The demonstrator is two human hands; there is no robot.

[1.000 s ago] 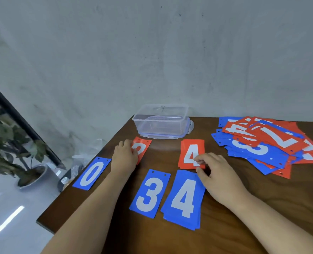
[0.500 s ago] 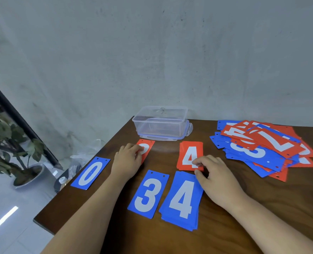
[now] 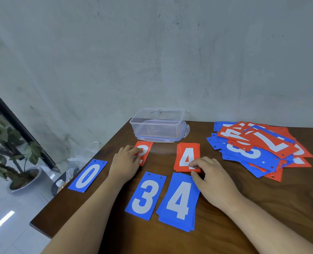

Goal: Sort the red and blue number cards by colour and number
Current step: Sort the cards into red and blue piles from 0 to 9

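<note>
**Both Hands on the Red Row**

The right hand [image 3: 214,182] reached to the red 4 card [image 3: 186,154], which lay flat on the table [image 3: 262,208] in the far row. Its forefinger tip lay on the card's face by the foot of the numeral and its thumb met the near edge, so the near right corner sat pinched between narrow, curled fingers [image 3: 194,164]. The rest of the card stretched away from the hand toward the wall. Its long axis ran away from the person and the 4 read upright.

The left hand [image 3: 126,162] rested palm down on the red card [image 3: 146,148] to the left. Loosely bent fingers covered that card's left side and most of its numeral, which could not be read for sure. The card's long axis also ran away from the person, its far end leaning slightly right.

In the near row lay the blue 0 card [image 3: 87,176], leaning right, the blue 3 card [image 3: 145,196] and the blue 4 stack [image 3: 178,200], just under the right thumb. The mixed pile [image 3: 258,149] of red and blue cards lay well to the right, and a clear plastic box [image 3: 158,125] stood beyond the red cards.
</note>
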